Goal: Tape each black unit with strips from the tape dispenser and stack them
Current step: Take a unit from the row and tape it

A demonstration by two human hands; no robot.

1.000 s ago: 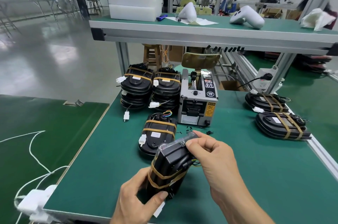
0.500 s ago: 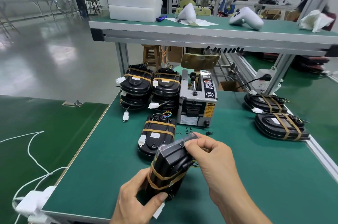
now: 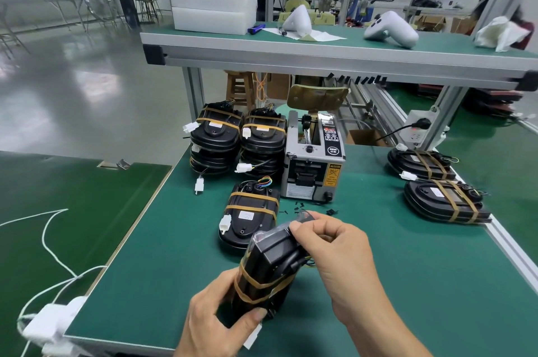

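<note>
A green tabletop (image 3: 378,284) with a silver metal edge is sitting in a big workshop with a shiny grey floor (image 3: 72,80). A green shelf (image 3: 334,45) on metal legs is standing over the far end of the tabletop. Two white foam boxes (image 3: 212,8) are lying stacked on the shelf, and what is inside them is not showing. A white curved part (image 3: 391,29) and a crumpled white cloth (image 3: 499,33) are lying on the shelf too.

The grey tape dispenser (image 3: 313,167) is standing in the middle of the tabletop. Just left of it, two stacks of black units (image 3: 238,141) are sitting side by side, each with brown tape around it. One more taped unit (image 3: 249,218) is lying flat in front of the stacks. Two taped units (image 3: 436,185) are lying over by the right edge.

The left hand (image 3: 212,318) is gripping the low end of a black unit (image 3: 269,269) and tilting it up above the near part of the tabletop. The right hand (image 3: 337,249) is pinching a clear strip of tape (image 3: 302,218) at the top end of that unit, with its fingers curled. White cords (image 3: 52,254) are lying on a dark green mat to the left
</note>
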